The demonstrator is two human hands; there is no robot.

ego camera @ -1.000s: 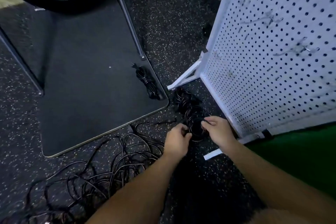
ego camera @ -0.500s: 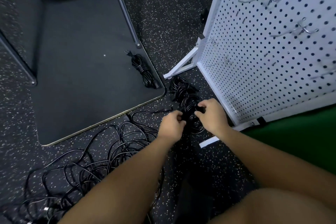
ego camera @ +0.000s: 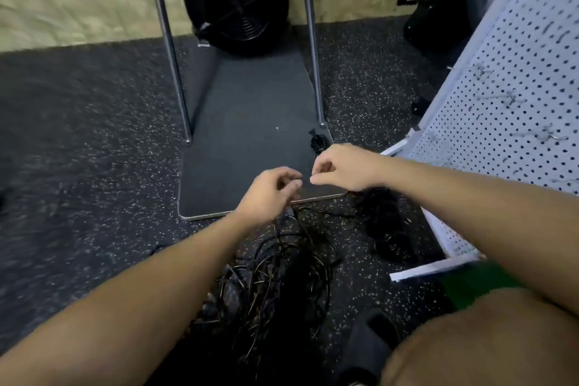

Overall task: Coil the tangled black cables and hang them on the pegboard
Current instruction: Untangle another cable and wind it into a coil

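Both hands [ego camera: 308, 180] have lifted off the coiled cables [ego camera: 387, 222], seemingly empty.

black tangled cables [ego camera: 282, 273], white pegboard [ego camera: 513, 97] dotted with dark holes, white-speckled black floor [ego camera: 94, 141], grey mat [ego camera: 250, 122]

Blurred by motion across the whole view; unclear whether the curled left hand [ego camera: 272, 192] pinches a cable or nothing; same doubt for the right hand [ego camera: 340, 168]; small coiled cable [ego camera: 318, 143] on the mat partly hidden behind that hand; tangled cables [ego camera: 282, 273] partly covered by the left forearm; pegboard [ego camera: 513, 97] cut off at the right edge; hooks [ego camera: 513, 97] smeared, shapes uncertain.
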